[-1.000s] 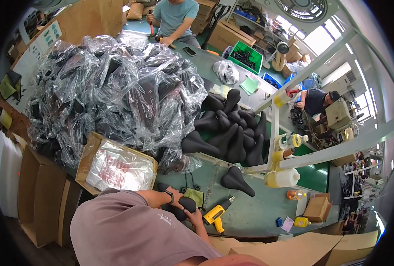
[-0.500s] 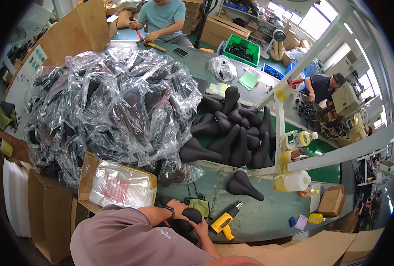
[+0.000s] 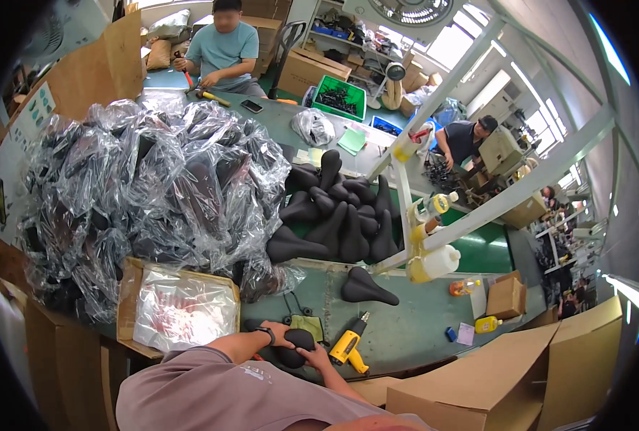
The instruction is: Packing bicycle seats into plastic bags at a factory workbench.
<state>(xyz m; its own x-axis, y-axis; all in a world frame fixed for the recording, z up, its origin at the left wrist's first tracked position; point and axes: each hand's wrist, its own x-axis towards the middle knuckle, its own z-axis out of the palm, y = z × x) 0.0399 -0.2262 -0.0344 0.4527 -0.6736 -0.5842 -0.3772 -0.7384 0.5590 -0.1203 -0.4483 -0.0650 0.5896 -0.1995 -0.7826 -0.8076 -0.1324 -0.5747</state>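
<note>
At the near side of the grey-green worktop [image 3: 413, 323], the left grip [image 3: 276, 333] was bent, about half closed, over the left part of a black saddle [image 3: 302, 340], and the right grip [image 3: 316, 355] was curved against its right side; both had hold of it, though some fingertips were hidden. So the saddle was between the two grips, close before the body. A dark wristband [image 3: 265, 335] was around the left wrist. Just right of the right grip lay a yellow heat gun [image 3: 346, 347], and a green cloth [image 3: 308, 327] lay just beyond the held saddle. Farther to the right, a single saddle [image 3: 366, 286] rested alone. On the left stood an open carton [image 3: 126, 305] with clear plastic bags [image 3: 183, 309]. Beyond it rose a large heap of wrapped saddles [image 3: 154, 187], and beside this, bare saddles [image 3: 348, 233] were piled together. At the far end, a co-worker [image 3: 222, 54] held a red-handled tool [image 3: 187, 77].
</note>
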